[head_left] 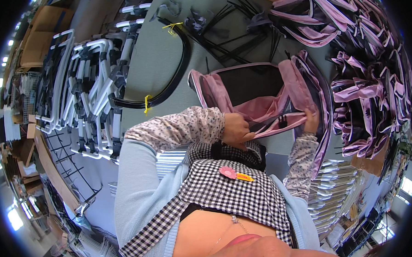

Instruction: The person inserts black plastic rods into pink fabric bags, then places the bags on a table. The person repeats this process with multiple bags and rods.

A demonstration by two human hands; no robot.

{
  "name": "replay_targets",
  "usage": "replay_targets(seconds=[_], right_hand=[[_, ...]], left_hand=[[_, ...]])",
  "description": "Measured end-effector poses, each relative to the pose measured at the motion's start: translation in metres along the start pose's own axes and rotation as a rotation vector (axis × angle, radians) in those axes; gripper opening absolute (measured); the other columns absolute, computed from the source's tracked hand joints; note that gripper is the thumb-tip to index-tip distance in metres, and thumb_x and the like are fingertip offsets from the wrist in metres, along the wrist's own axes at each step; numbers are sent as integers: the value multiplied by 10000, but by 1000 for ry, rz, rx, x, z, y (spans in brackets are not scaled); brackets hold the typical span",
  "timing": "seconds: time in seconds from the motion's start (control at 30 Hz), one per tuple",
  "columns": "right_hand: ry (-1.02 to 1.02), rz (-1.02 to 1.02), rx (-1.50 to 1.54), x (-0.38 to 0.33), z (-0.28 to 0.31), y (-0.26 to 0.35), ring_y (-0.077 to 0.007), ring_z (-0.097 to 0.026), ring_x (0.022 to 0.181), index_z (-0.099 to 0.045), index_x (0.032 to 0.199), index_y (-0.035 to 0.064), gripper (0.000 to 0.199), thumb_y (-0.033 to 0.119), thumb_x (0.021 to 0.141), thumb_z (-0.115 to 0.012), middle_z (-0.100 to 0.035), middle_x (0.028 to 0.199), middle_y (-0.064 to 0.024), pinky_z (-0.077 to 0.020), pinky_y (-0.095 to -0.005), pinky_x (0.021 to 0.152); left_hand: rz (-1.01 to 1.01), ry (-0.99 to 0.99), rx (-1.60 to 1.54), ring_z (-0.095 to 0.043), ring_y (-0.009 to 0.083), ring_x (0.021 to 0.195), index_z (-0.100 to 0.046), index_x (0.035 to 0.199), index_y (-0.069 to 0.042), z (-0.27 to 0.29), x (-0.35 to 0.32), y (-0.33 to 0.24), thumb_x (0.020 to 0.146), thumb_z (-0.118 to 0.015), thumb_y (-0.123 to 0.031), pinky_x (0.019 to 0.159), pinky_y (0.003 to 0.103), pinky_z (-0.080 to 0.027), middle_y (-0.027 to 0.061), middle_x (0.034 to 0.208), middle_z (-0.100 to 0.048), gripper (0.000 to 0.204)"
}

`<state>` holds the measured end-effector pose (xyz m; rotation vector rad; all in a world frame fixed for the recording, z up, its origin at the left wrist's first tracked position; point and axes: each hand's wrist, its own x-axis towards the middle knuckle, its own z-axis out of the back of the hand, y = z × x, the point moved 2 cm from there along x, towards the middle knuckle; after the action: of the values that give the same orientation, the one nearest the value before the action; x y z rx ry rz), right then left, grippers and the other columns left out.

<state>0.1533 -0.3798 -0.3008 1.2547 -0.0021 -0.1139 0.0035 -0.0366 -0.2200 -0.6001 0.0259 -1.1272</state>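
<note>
A pink fabric cover with black mesh panels [260,105] stands partly opened out on the grey-green table in front of me. At its near edge my left hand [237,129] is closed, pinching the pink-trimmed rim. My right hand [311,121] grips the same rim farther right, fingers curled over it. Between the two hands the rim is stretched, with a dark strip showing inside the fold. Both forearms wear flowered sleeve covers. Part of the cover's right side hangs past the table edge.
Black curved tubes [184,60] tied with yellow bands lie left of the cover. Thin black rods [220,45] are scattered beyond it. White and black folding frames [93,83] stack up at the left. Several more pink and black covers [361,94] pile at the right.
</note>
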Motion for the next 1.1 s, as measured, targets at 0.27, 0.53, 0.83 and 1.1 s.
replay_targets(seconds=[0.27,0.53,0.83,1.1], right_hand=[[-140,-96,-482,32,-40,-35,-391,-560,1155,-486,1273,-57,585,232,801,-675,-587,1216,-260,-423,-407,1009],[22,-617,148,-7,-94,-169,-335,-609,1061,-477,1285,-107,915,423,631,-837,-602,1197,-247,-494,-381,931],[620,121,650,-52,-43,59,-176,-598,1024,-626,1187,22,380,52,813,-688,-639,1085,-85,-458,-318,916],[109,876,293,32,149,195,-327,-524,1212,-504,1329,-2,617,203,796,-735,-556,1273,-199,-395,-390,1045]], left_hand=[[-74,212,-149,-645,317,618,-547,994,30,-62,52,10,789,-697,-481,543,408,-521,116,652,-619,570],[432,76,372,-521,328,1187,-517,1339,-168,-85,-21,25,748,-670,-390,1017,587,-393,91,1287,-539,650],[637,-169,574,-596,313,1057,-589,1269,-60,-109,13,-11,813,-629,-71,828,439,-502,137,1226,-570,457],[480,-622,366,-610,311,888,-609,1125,-55,134,287,100,870,-613,-239,749,421,-496,127,964,-609,314]])
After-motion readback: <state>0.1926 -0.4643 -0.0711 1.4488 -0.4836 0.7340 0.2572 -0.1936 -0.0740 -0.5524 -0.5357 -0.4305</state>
